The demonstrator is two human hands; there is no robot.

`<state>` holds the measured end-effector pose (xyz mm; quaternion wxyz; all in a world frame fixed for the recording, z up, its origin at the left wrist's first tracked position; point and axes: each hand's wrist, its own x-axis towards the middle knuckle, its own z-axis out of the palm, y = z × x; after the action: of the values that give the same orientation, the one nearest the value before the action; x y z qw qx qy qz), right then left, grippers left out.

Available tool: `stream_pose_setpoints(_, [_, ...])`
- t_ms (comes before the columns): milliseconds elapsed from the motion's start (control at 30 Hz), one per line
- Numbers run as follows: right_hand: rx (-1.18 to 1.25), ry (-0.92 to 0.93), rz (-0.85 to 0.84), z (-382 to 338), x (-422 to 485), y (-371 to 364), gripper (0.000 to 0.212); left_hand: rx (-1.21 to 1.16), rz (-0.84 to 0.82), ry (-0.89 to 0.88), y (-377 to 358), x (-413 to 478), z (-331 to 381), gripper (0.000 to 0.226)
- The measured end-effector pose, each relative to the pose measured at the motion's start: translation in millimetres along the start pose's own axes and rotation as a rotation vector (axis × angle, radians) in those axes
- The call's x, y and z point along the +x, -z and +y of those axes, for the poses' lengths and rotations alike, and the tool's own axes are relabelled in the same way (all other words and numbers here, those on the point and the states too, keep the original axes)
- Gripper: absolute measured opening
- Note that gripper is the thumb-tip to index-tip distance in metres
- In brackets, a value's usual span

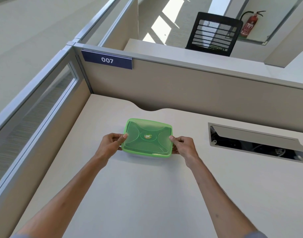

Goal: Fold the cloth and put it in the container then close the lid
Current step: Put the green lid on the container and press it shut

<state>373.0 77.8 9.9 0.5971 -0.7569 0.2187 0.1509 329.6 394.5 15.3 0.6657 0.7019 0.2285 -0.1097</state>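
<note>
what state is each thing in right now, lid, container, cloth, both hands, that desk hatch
lid: on the container, thumbs on its side edges
container: on the desk, lidded
cloth: not visible, can't tell if inside
left hand: gripping the container's left side
right hand: gripping the container's right side
cable hatch: flap open

Green translucent container [147, 148], lid [148, 137] on, lies flat.

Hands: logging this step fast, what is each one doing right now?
Left hand: closed on the left edge of the green container.
Right hand: closed on its right edge, thumb on the lid.
</note>
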Motion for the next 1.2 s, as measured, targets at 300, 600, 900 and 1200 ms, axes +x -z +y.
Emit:
stream_pose_setpoints(300, [0.014, -0.024, -0.043, -3.5, 2.3, -0.5, 0.039, 0.054, -0.096, 0.058, 8.4, 4.8, 3.1, 0.042])
stream_pose_setpoints(600, [-0.148, 0.010, 0.083, -30.7, 24.4, 6.8, 0.041, 0.255, 0.006, -0.014, 2.2, 33.8, 42.8, 0.071])
stream_pose_setpoints(900, [-0.147, -0.024, 0.015, -42.2, 38.7, -13.4, 0.031, -0.050, 0.055, 0.122, -19.4, 66.6, 46.7, 0.027])
stream_pose_setpoints(1200, [-0.127, -0.020, -0.027, -44.4, 41.7, -10.9, 0.032, -0.073, 0.095, 0.097, -19.0, 68.5, 38.9, 0.036])
